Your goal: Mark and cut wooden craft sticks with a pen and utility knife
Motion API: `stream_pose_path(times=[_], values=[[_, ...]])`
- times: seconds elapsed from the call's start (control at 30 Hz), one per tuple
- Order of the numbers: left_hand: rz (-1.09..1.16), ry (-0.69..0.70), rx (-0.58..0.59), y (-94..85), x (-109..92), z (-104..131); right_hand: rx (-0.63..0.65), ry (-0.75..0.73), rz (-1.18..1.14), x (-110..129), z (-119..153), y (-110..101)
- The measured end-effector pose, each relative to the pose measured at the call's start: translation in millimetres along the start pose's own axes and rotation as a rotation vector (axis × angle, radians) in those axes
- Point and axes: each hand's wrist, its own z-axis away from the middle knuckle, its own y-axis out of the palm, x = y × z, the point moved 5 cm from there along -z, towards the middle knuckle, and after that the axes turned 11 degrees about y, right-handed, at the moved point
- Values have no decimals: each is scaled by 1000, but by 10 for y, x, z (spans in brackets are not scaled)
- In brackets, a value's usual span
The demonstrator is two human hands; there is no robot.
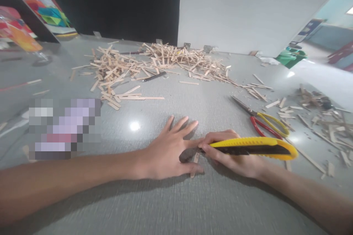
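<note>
In the head view my left hand [168, 150] lies palm down on the grey table with its fingers spread. Its thumb and index finger press on a small wooden craft stick [196, 158], which is partly hidden beneath them. My right hand [223, 150] is closed around a yellow and black utility knife [256, 146]. The knife's handle points right, and its tip end is close to my left index finger and the stick. I cannot make out the blade clearly. A dark blurred patch lies between my left thumb and index finger.
Beyond my hands spreads a pile of craft sticks [118, 66] with a black pen [154, 77]. Red and yellow-handled scissors [259, 117] lie to the right, near cut stick pieces [333, 132]. A blurred-out item [66, 128] is at left. A board [231, 11] stands behind.
</note>
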Motion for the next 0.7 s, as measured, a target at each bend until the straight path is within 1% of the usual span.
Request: stream_pose_path(times=[0.13, 0.3, 0.5, 0.6, 0.7], values=[[29, 6, 12, 8, 8, 13, -12, -4, -9, 1, 22, 19], [47, -23, 42, -7, 11, -5, -59, -64, -10, 45, 42, 35], [49, -44, 47, -21, -1, -20, -39, -117, -35, 61, 25, 36], [69, -44, 41, -16, -3, -9, -13, -113, -53, 50, 22, 42], [80, -35, 16, -13, 4, -2, -20, -105, -32, 53, 21, 35]])
